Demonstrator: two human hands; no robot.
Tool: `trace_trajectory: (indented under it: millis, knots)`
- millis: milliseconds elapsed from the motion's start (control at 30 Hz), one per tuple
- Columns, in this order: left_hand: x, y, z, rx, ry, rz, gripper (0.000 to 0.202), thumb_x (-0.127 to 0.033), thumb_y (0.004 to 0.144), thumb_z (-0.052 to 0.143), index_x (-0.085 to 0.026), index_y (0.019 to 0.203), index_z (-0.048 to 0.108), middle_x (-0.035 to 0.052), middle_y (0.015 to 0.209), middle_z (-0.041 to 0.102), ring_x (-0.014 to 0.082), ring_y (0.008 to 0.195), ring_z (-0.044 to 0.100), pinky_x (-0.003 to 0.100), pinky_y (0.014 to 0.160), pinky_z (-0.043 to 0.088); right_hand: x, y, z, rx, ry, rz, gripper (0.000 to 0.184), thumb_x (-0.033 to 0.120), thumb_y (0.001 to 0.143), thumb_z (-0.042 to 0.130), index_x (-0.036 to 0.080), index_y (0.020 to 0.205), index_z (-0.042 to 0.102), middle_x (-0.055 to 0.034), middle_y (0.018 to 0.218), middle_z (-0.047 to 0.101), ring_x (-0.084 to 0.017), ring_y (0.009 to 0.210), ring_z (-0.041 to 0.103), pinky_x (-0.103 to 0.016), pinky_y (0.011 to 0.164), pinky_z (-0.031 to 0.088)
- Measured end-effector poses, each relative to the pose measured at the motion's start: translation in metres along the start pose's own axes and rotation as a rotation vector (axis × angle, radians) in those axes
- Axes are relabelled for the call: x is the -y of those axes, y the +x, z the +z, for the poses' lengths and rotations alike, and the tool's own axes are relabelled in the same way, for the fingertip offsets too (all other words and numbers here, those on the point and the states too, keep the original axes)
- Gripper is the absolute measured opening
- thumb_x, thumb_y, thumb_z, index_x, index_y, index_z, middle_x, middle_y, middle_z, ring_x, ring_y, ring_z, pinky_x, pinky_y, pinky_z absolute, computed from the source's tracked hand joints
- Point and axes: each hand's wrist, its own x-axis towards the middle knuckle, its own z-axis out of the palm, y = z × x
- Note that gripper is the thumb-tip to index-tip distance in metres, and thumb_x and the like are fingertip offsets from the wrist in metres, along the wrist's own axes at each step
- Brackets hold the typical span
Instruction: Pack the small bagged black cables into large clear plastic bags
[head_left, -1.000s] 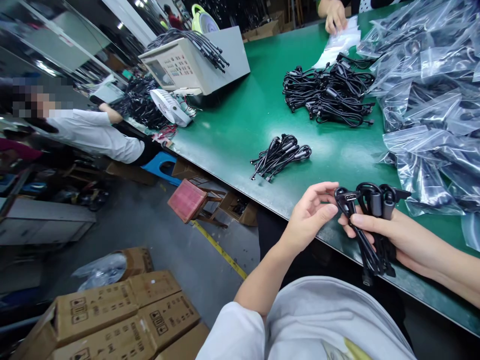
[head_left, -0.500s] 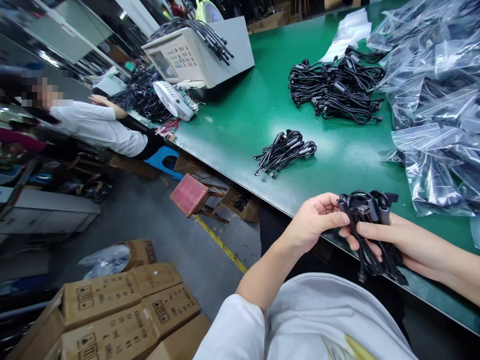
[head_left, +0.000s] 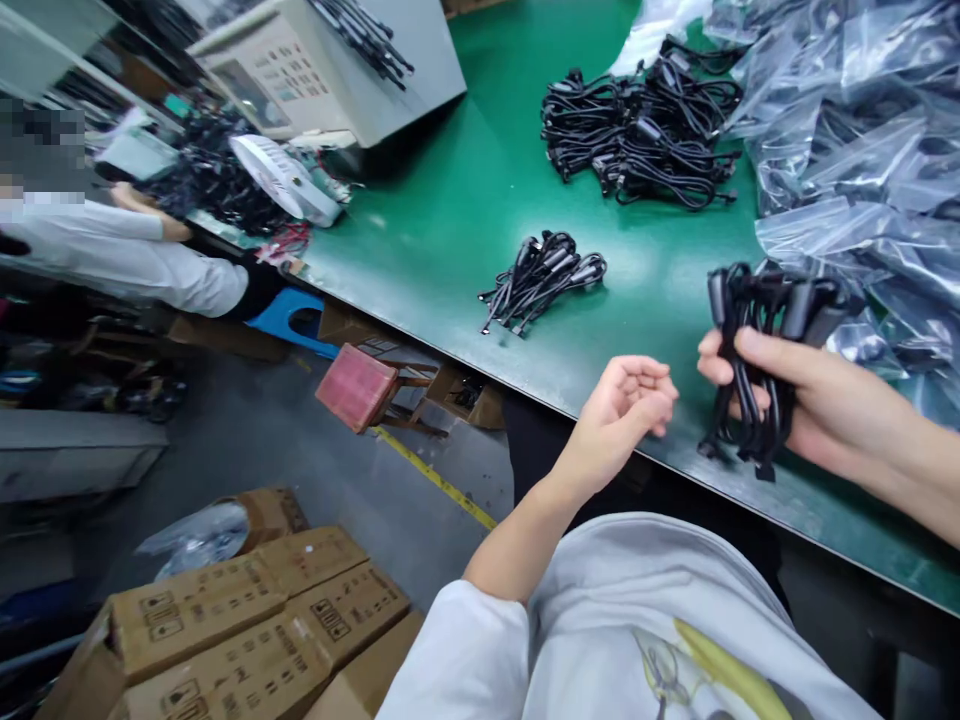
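My right hand (head_left: pixel 832 400) is wrapped round a bundle of folded black cables (head_left: pixel 750 400), raised over the front part of the green table. Thumb and fingers press on the middle of the bundle; connector ends stick out above and below. Left of it, apart from the bundle, my left hand (head_left: pixel 626 415) has its fingers curled in toward the thumb, with nothing seen in them. A small group of black cables (head_left: pixel 544 275) lies on the table beyond my left hand. Farther back is a larger heap of black cables (head_left: pixel 637 135).
Clear plastic bags (head_left: pixel 847 150) with dark contents are piled on the table (head_left: pixel 480 190) at the right. A box-shaped instrument (head_left: pixel 390 60) and a white fan (head_left: pixel 281 175) stand at the far left. Cardboard boxes (head_left: pixel 300 610) and a red-topped stool (head_left: pixel 356 385) are on the floor. A co-worker (head_left: pixel 127 250) is nearby.
My left hand has come off the cable bundle. My right hand has raised the bundle and moved it away from my body. The view has shifted slightly.
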Motion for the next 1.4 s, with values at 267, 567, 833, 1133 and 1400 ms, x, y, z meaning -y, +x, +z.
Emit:
trace_trajectory:
  millis: [267,567,833,1133,1400]
  knots:
    - [0.005,-0.013,0.015,0.034,0.349,-0.021,0.032,-0.043,0.085,0.074,-0.017,0.103,0.064,0.0021,0.085,0.069,0.0114,0.076,0.065,0.025,0.076,0.053,0.012,0.003,-0.005,-0.072,0.109,-0.085,0.030,0.044,0.079,0.080,0.020,0.095,0.071,0.0046,0.077,0.059,-0.002,0.050,0.043,-0.012,0.045,0.042]
    - [0.008,-0.009,0.011,-0.012,0.480,0.068,0.031,-0.043,0.086,0.073,-0.017,0.103,0.066,0.0040,0.090,0.072,0.0118,0.077,0.067,0.024,0.074,0.055,0.009,0.002,-0.003,-0.050,0.066,-0.121,0.034,0.049,0.074,0.083,0.022,0.091,0.072,0.0038,0.075,0.059,-0.006,0.054,0.050,-0.017,0.047,0.046]
    - [-0.002,-0.005,-0.001,0.106,0.632,0.201,0.024,-0.038,0.091,0.068,-0.017,0.103,0.067,0.0034,0.090,0.073,0.0115,0.080,0.068,0.022,0.076,0.054,0.011,0.002,-0.009,-0.094,-0.156,-0.250,0.036,0.050,0.067,0.086,0.025,0.090,0.074,0.0041,0.063,0.057,-0.009,0.060,0.051,-0.016,0.055,0.045]
    - [-0.063,0.041,-0.103,-0.505,1.451,0.575,0.024,-0.030,0.097,0.057,-0.020,0.118,0.062,0.0102,0.116,0.065,0.0219,0.106,0.061,0.037,0.095,0.050,0.002,0.014,-0.010,-0.145,0.102,-0.051,0.035,0.044,0.063,0.090,0.022,0.086,0.074,-0.0048,0.098,0.071,-0.021,0.089,0.072,-0.030,0.078,0.065]
    - [-0.035,0.066,-0.119,-0.514,1.743,0.402,0.031,-0.027,0.098,0.050,-0.019,0.127,0.059,0.0142,0.125,0.061,0.0288,0.116,0.054,0.043,0.101,0.045,0.003,0.018,-0.008,-0.085,0.362,-0.064,0.026,0.037,0.083,0.080,0.016,0.085,0.065,0.0034,0.079,0.059,-0.007,0.072,0.061,-0.025,0.083,0.060]
